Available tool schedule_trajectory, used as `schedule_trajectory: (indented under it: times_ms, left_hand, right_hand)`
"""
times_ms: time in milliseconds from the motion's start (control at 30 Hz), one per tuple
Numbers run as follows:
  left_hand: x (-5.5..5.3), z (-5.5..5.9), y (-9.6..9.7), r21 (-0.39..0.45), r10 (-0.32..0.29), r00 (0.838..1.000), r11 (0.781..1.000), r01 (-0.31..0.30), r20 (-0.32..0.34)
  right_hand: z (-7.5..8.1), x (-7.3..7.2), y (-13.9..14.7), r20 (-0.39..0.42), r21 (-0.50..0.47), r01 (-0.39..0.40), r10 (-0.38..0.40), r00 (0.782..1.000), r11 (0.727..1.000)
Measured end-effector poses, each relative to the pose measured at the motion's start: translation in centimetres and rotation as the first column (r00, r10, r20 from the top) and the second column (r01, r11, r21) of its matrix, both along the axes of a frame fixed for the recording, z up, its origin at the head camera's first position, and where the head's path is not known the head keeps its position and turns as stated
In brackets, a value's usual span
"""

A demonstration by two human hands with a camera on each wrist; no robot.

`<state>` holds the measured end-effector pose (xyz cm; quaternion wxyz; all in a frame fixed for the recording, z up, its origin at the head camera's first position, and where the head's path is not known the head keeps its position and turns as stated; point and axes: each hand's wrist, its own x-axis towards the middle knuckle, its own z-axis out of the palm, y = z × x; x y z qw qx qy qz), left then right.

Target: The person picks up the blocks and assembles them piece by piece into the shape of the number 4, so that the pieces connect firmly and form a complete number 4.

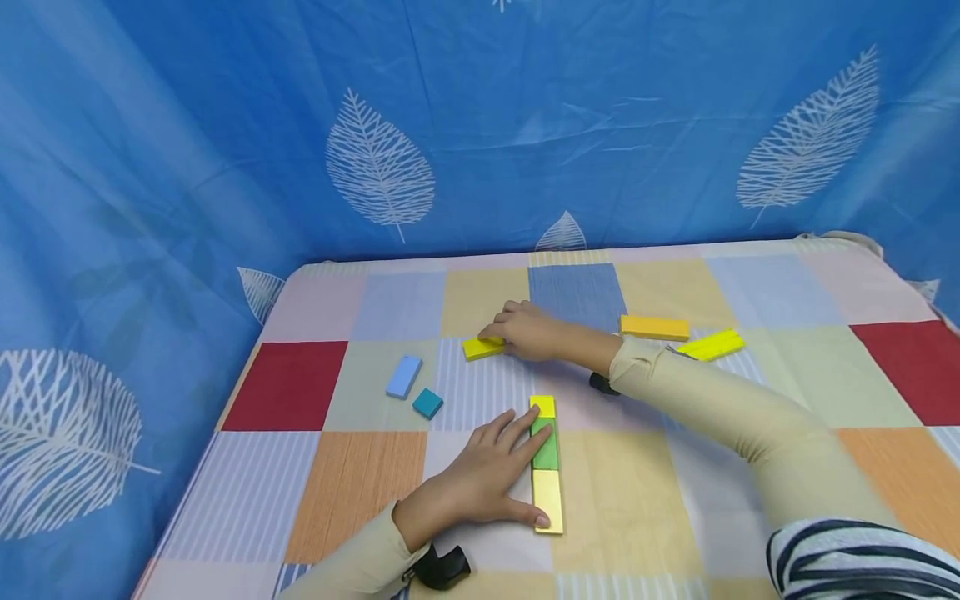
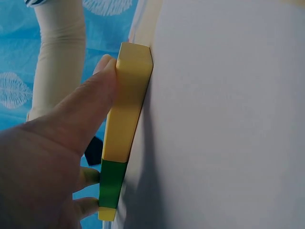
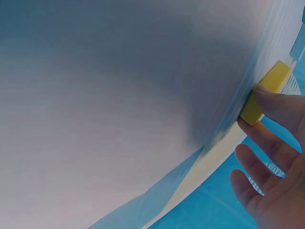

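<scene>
Near the middle of the table, a row runs front to back: a long yellow block (image 1: 548,498), a green block (image 1: 551,454) and a short yellow block (image 1: 543,406). Spread fingers of my left hand (image 1: 480,477) rest on this row. In the left wrist view, the thumb touches the long yellow block (image 2: 128,105), while two fingertips meet the row near the green block (image 2: 112,183). Farther back, my right hand (image 1: 528,332) pinches another yellow block (image 1: 480,349) between thumb and index finger. That yellow block (image 3: 269,90) appears against the cloth in the right wrist view.
Left of the hands lie a light blue block (image 1: 404,376) and a small teal block (image 1: 428,403). An orange-yellow block (image 1: 654,327) and bright yellow blocks (image 1: 711,345) lie beyond the right forearm. A patchwork cloth (image 1: 615,483) covers the table, with a blue curtain (image 1: 525,150) behind.
</scene>
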<state>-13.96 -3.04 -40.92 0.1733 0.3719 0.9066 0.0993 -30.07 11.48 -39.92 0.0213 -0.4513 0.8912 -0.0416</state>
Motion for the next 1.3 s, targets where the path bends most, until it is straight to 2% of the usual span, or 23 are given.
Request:
schedule_trajectory:
  times_ms: [267,433,567,867,1100,1200,1300]
  left_hand:
    - [-0.2,-0.2,0.1,-0.007,0.005,1.000,1.000,-0.005,-0.025]
    - [-0.2,-0.3,0.3,-0.007,0.014,1.000,1.000,-0.014,-0.024]
    - [-0.2,-0.3,0.3,-0.007,0.022,1.000,1.000,-0.022,-0.010]
    - [-0.3,0.2,0.2,-0.029,0.035,0.999,0.999,-0.035,-0.026]
    - [0.1,0.0,0.5,-0.013,0.022,0.999,1.000,-0.022,-0.028]
    - [0.4,-0.1,0.5,-0.011,0.020,1.000,1.000,-0.021,-0.018]
    - [0.2,-0.1,0.6,-0.007,0.013,1.000,1.000,-0.014,-0.020]
  right_hand:
    - [-0.1,1.5,3.3,0.038,0.019,0.090,-0.091,0.995,0.996]
    - [-0.2,3.5,5.6,-0.016,0.021,0.158,-0.158,0.987,0.987]
    - [-0.2,5.2,7.3,-0.028,0.013,0.217,-0.216,0.976,0.976]
    - [0.5,8.0,9.0,0.024,-0.014,0.329,-0.329,0.944,0.944]
    - [0.8,10.6,9.4,0.021,0.030,0.363,-0.364,0.931,0.931]
    - [0.9,11.5,9.3,0.018,0.026,0.357,-0.358,0.934,0.934]
    - [0.9,11.6,9.5,0.010,0.013,0.334,-0.334,0.942,0.942]
